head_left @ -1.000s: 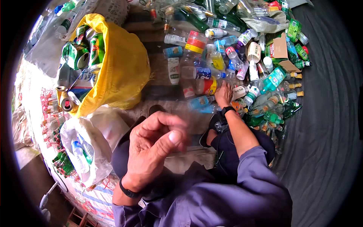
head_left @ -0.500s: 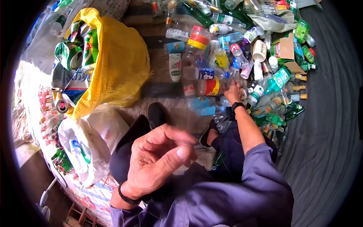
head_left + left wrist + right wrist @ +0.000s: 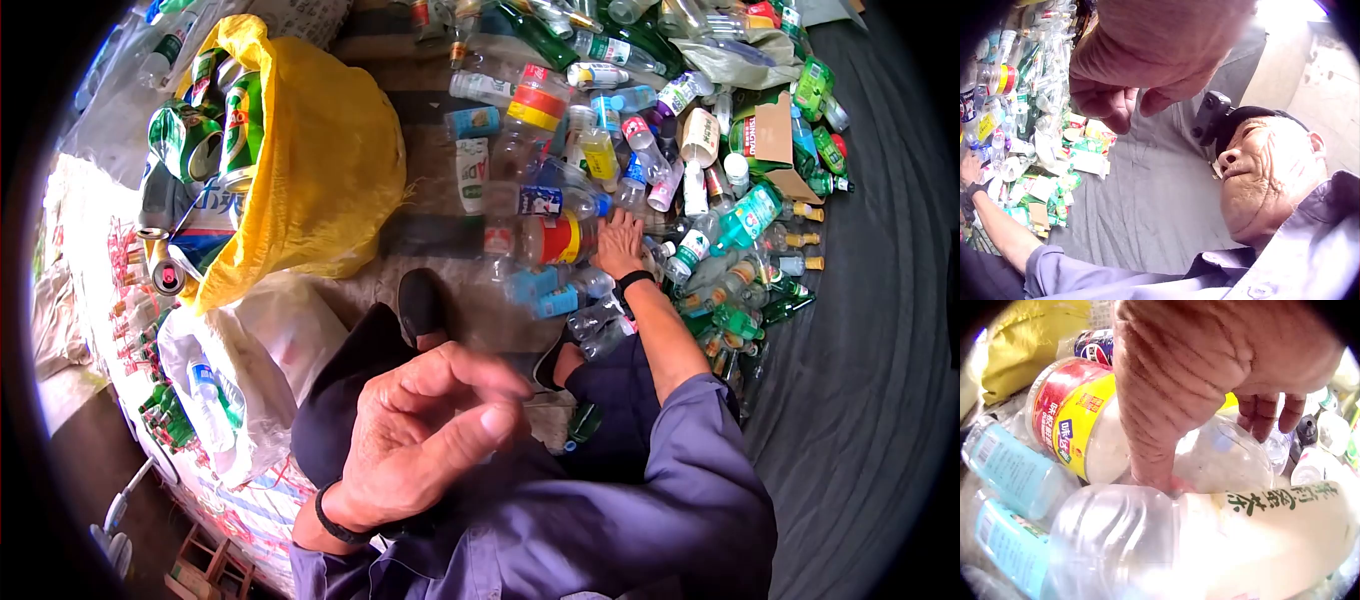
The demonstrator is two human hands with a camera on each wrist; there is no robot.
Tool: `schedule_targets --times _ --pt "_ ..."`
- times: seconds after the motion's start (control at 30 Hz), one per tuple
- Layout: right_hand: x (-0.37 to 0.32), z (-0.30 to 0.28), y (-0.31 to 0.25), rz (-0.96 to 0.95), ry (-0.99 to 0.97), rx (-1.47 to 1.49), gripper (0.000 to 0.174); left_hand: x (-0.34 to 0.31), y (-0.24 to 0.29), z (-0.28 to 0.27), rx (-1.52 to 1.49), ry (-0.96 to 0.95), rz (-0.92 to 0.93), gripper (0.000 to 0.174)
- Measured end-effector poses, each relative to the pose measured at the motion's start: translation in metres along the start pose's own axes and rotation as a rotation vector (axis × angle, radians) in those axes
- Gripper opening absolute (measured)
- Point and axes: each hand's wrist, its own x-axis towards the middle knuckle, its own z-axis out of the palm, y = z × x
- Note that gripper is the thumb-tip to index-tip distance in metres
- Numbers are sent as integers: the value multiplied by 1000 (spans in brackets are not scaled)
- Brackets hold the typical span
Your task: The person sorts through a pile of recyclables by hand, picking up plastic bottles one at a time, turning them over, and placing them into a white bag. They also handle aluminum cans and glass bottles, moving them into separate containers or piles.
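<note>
My right hand [image 3: 620,245] reaches down among plastic bottles, beside the neck end of a large bottle with a red and yellow label [image 3: 560,240]. Seen in the right wrist view, the thumb and curved fingers straddle the clear shoulder [image 3: 1225,456] of a bottle, gripping it; the thumb tip is partly hidden. A cream-labelled bottle [image 3: 1272,540] lies in front of that hand, and blue-labelled bottles [image 3: 1013,465] lie to its left. Held up over the lap, my left hand [image 3: 430,435] has its fingers and thumb loosely curved with nothing between them.
A yellow sack [image 3: 325,170] of crushed cans stands at the left, above a white bag [image 3: 265,350] with bottles inside. Glass and plastic bottles pile up at the upper right around a torn carton [image 3: 772,140]. Dark cloth [image 3: 850,350] covers the right side.
My right hand has moved a little rightward among the bottles. Below it, a blue-labelled bottle has shifted to a slant. My left hand keeps nearly the same pose.
</note>
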Motion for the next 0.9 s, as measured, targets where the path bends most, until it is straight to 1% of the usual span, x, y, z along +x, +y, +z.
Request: schedule_targets --times 0.07,0.1,0.17,0.2,0.23,0.27,0.3,0.33,0.37,0.4,0.43,0.5,0.53,0.6,0.7,0.73,0.77,0.83,0.9 --pt "6 -1 1 -38 -81 -73 47 1 -1 0 -12 0 13 28" --pt "9 2 1 -46 -78 -73 47 1 -1 0 -18 -8 11 28" --pt "14 22 3 -124 63 -178 47 0 1 -4 -20 -9 12 28" --pt "10 25 2 -185 216 -232 52 0 2 -8 -44 -61 -18 20" --pt "9 28 2 -188 216 -232 52 -1 2 -10 -69 -113 -48 15" --pt "8 30 3 -200 176 -211 54 0 3 -11 -70 -111 -47 15" --pt "6 24 2 -212 137 -189 56 1 3 -11 -69 -115 -55 15" --pt "5 19 0 -214 137 -190 56 1 4 -11 -69 -120 -64 16" --pt "3 14 -2 -213 113 -171 60 0 3 -9 -69 -119 -62 16" --pt "2 9 -3 -213 90 -152 64 1 2 -4 -26 -64 -42 20" --pt "0 4 -3 -213 95 -153 64 1 2 -2 19 -11 -21 27" --pt "-9 -7 -4 -270 207 -170 71 0 2 -2 19 -14 -20 27" --pt "-12 -13 -4 -268 213 -173 71 0 2 -2 18 -17 -21 26" --pt "-20 -30 -6 -334 215 -191 83 0 3 -1 10 -12 -9 26" --pt "-32 -59 -12 -348 241 -203 79 0 0 0 -17 -8 24 26" --pt "-35 -63 -12 -350 303 -194 85 0 0 -1 5 -14 23 25" --pt "-39 -70 -13 -346 316 -200 85 0 0 -2 27 -18 25 25" --pt "-47 -85 -17 -316 276 -53 90 1 -4 -4 36 -23 81 24" --pt "-56 -96 -21 -312 285 -3 92 -1 1 -5 74 -58 54 21"
